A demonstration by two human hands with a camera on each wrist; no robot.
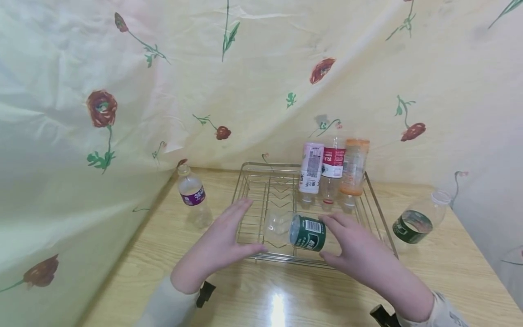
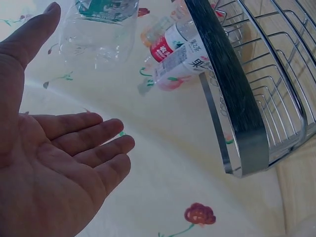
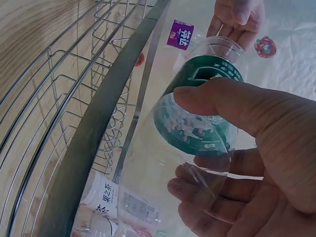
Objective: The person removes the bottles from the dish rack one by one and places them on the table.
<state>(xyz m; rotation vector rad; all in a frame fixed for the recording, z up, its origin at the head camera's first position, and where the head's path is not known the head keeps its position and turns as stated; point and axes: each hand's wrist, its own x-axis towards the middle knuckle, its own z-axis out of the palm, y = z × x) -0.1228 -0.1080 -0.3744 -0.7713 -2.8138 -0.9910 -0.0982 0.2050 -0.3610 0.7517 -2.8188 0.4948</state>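
My right grip [image 1: 354,249] is partly closed, thumb and fingers round one end of the green-labelled bottle [image 1: 309,233], held sideways over the wire rack [image 1: 292,261]; its other end points toward my left grip [image 1: 222,240], spread wide, empty.

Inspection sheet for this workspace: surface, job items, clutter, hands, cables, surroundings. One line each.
Surface: wood-grain table, with a glare patch in front of the rack.
Job's things: green-label bottle held on its side; wire rack with three bottles at its far right.
Clutter: purple-label bottle left of the rack, second green-label bottle right of it.
Hands: right hand grips the held bottle; left hand open, apart from it.
Cables: nothing seen.
Surroundings: floral cloth behind and at both sides.
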